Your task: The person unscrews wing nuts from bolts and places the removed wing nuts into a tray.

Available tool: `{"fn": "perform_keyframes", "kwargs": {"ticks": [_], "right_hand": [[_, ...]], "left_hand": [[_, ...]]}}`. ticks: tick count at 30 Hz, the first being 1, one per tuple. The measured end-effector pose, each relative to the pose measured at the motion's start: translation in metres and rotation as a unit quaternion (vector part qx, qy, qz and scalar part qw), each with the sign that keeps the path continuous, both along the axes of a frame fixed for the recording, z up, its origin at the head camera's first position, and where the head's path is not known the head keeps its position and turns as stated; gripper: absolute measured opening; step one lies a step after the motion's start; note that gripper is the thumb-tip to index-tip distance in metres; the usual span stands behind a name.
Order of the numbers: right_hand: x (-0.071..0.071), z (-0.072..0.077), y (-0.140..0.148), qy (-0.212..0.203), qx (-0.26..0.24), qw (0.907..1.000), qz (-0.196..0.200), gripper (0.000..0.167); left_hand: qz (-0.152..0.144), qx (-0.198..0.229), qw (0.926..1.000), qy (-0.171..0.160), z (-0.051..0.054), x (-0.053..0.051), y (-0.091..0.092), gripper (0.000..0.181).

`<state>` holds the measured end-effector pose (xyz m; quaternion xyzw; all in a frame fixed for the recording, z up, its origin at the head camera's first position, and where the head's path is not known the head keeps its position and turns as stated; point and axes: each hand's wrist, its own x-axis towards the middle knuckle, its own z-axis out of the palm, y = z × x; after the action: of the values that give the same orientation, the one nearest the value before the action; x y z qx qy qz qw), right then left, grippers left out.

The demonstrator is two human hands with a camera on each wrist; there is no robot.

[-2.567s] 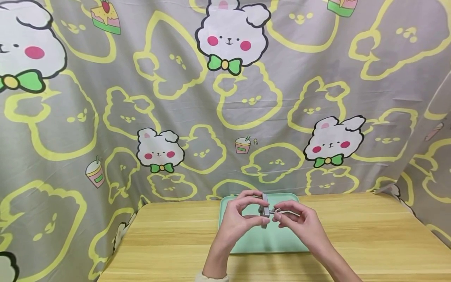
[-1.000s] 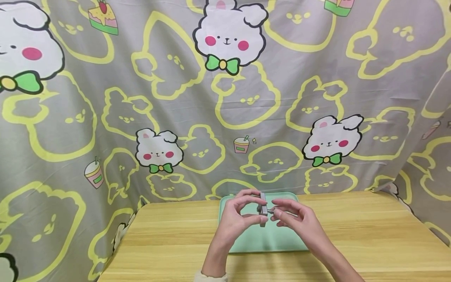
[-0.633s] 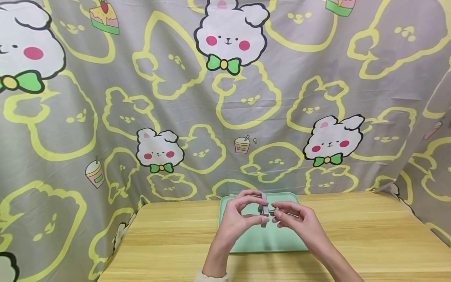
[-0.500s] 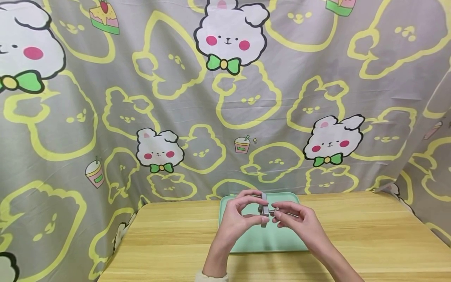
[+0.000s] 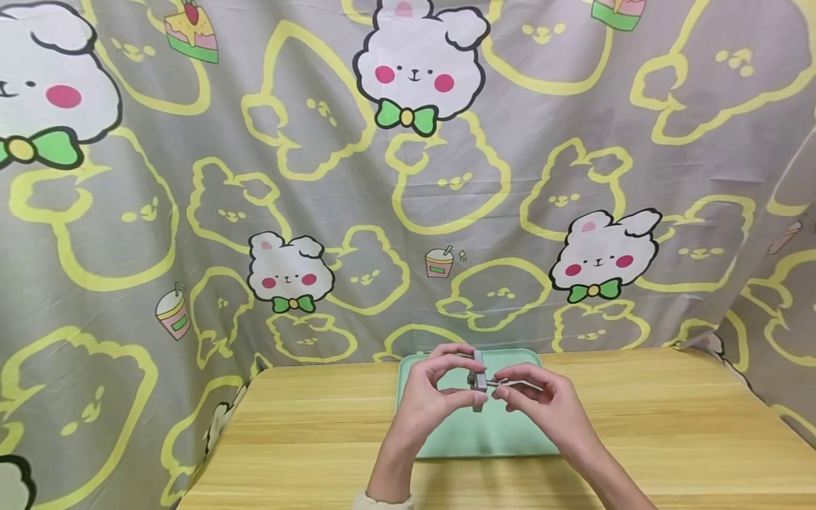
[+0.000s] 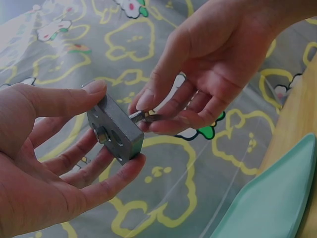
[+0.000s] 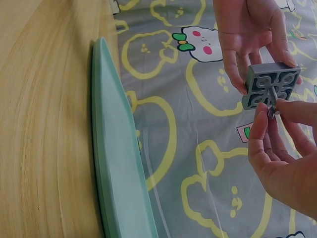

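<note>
My left hand (image 5: 427,389) holds a grey block (image 5: 478,381) by its edges, thumb on one side and fingers on the other, above the tray. In the left wrist view, the block (image 6: 116,130) has round holes and a metal stub on its flat face. A thin threaded bolt (image 7: 273,93) sticks out of its ribbed underside in the right wrist view. The thumb and fingers of my right hand (image 5: 542,393) pinch the bolt's outer end, where a small shiny metal piece (image 7: 271,113) shows; fingertips partly hide it, so its kind is unclear.
A mint-green tray (image 5: 484,435) lies on the wooden table (image 5: 306,425), below both hands. Behind the table hangs a grey curtain (image 5: 357,198) printed with rabbits and yellow outlines; it also runs along the left and right sides.
The left hand keeps the block in nearly the same place. The right fingers shift slightly at the bolt's end, and more of the metal there shows now than half a second ago.
</note>
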<state>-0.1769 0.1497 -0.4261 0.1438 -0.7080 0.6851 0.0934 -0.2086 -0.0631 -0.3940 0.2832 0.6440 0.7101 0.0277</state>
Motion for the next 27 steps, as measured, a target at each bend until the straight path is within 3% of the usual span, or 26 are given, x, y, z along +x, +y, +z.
{"fn": "perform_keyframes", "kwargs": {"ticks": [12, 27], "right_hand": [[-0.0004, -0.0029, -0.001, 0.054, 0.0, 0.9985, 0.005, 0.017], [-0.0018, -0.0052, 0.0012, 0.077, -0.016, 0.9966, 0.026, 0.012]], "left_hand": [[0.001, 0.002, 1.0, 0.001, 0.0002, -0.0003, -0.0009, 0.031], [-0.001, 0.004, 1.0, 0.003, 0.0009, -0.0003, -0.0015, 0.03]]}}
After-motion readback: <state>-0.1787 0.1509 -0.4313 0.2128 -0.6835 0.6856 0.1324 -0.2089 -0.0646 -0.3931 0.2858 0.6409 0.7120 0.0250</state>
